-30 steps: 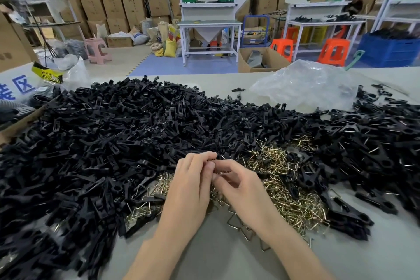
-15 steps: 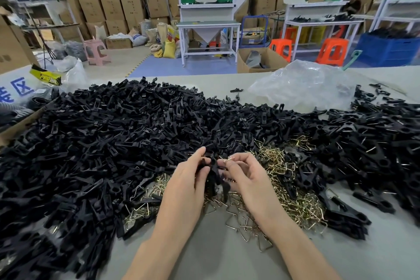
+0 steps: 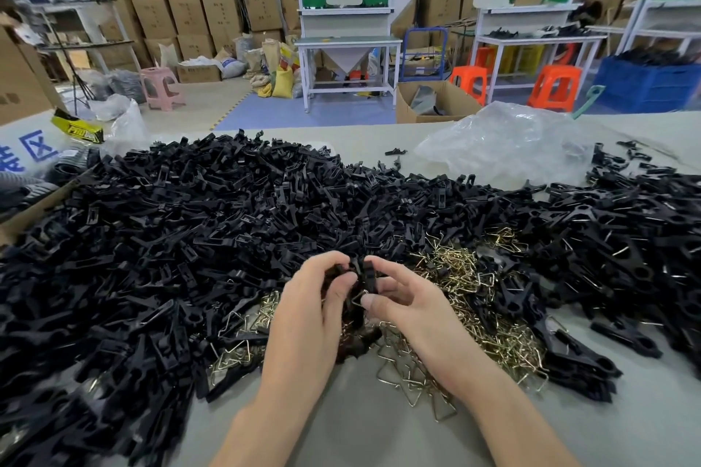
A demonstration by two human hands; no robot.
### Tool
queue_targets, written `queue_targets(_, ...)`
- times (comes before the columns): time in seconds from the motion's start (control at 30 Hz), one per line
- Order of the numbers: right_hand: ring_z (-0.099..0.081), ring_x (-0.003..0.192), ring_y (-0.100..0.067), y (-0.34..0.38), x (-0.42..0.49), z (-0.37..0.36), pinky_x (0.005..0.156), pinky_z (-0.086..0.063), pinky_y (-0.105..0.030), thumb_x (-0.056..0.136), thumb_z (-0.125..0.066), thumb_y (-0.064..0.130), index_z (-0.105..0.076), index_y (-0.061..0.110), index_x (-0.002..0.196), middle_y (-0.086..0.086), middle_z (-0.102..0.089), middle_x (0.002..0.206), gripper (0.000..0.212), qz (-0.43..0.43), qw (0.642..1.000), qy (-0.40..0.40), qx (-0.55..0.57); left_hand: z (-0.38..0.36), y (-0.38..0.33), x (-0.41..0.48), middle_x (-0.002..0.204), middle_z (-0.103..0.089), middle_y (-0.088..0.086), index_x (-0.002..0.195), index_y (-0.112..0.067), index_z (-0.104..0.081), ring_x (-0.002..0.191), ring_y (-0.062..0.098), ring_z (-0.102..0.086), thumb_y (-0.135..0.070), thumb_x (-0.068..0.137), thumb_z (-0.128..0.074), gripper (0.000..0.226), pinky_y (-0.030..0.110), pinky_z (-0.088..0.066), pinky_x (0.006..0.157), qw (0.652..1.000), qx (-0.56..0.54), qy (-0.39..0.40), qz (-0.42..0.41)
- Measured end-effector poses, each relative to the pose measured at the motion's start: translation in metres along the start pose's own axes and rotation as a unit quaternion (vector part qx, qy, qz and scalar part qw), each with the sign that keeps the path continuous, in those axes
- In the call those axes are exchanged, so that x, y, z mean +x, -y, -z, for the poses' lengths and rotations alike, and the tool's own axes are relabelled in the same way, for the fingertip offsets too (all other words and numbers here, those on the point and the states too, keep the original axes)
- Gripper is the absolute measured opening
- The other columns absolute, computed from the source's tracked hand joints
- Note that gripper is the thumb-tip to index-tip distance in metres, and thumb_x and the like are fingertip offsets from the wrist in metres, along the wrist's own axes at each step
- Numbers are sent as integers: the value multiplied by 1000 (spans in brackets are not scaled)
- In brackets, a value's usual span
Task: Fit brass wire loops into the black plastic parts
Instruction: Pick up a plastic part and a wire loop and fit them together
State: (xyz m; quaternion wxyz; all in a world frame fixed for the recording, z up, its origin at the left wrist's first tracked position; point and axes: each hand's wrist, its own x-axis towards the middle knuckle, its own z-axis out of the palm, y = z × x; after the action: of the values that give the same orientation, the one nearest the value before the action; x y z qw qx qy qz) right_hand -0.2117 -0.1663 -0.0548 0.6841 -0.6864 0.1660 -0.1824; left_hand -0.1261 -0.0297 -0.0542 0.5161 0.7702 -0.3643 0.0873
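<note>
Evidently the fitting step is in hand. The left hand and the right hand meet fingertip to fingertip above the near middle of the table. The left hand's curled fingers grip one black plastic part, and the right hand pinches a brass wire loop against its lower end, thumb on the wire. Whether the loop's ends have seated in the plastic I cannot tell, because fingers hide the joint.

As I judge it, the next move calls for a firm squeeze to snap the wire home while the part is kept from twisting. The piece can then be set aside.

Just under and beside the hands, toward the right, lies the pile of loose brass loops. A heap of black parts spreads from there to the left edge, and a second heap reaches the right edge. A crumpled clear bag sits near the far edge, on the right.
</note>
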Motion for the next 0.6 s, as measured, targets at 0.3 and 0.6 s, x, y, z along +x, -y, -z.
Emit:
queue_targets(0.3,-67,89,-9,1,-2,-4,89,-60,-32,81,-76,34,-78,23,94,2,-71,87,17,40,998,8,55,-1,5,3,103,-53,-25,108,-36,-63,105,7,-56,-50,98,-47,24,15,-43,82,999,30,-1,-31)
queue_targets(0.6,-50,58,-16,-4,5,-2,57,-47,-30,107,-46,31,-71,19,91,2,-55,67,32,-7,992,-15,121,0,-1,-1,82,-59,-19,107,-44,-52,65,6,-56,-44,103,-41,11,17,-39,57,999,21,22,-24)
